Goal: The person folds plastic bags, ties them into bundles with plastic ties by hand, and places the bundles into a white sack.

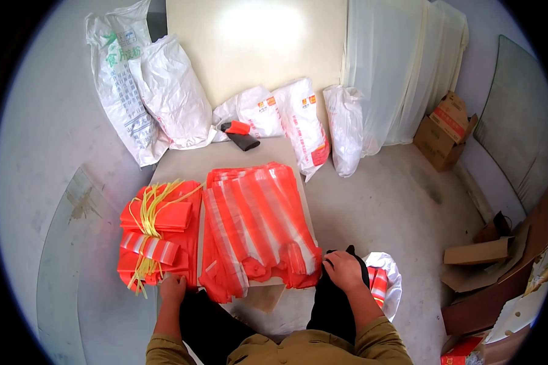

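Observation:
My left hand [172, 288] is at the table's near left corner, touching the lower edge of the red folded bags [192, 243]; its fingertips are partly hidden. My right hand [343, 269] rests on my right knee beside the table, its fingers bent over the dark trousers, with nothing visible in it. Between the hands lies a wide stack of red and white striped plastic bags [259, 219]. On the left pile sit a folded red bundle [164, 216], a rolled striped bundle [149, 248] and a bunch of yellow ties [147, 213].
Black and red rolls [243, 141] lie at the table's [182, 159] far edge. White sacks [172, 91] lean behind it. An open white sack [391, 274] with striped bundles stands right of my knee. Cardboard boxes [438, 143] and flattened cardboard [499, 261] are on the right.

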### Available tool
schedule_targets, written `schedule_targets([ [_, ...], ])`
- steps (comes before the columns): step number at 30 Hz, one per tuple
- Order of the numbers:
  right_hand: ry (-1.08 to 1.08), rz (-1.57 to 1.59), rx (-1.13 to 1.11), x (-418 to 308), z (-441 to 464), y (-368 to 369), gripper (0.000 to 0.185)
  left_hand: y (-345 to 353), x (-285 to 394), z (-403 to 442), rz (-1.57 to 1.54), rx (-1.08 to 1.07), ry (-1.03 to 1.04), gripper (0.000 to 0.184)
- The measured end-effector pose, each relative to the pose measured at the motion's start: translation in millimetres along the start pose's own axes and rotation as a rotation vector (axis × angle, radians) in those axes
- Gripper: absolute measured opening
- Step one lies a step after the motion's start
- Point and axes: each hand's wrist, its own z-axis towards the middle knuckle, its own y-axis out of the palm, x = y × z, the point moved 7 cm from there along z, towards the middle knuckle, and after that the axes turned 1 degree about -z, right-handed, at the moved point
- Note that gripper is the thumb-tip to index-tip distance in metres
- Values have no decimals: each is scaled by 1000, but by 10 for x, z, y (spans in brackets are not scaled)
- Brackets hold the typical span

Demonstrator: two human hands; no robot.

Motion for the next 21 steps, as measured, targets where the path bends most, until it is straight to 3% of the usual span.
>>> schedule_targets([
  [21,34,-23,-43,19,-25,-40,17,4,25,30,15,-2,-13,40],
])
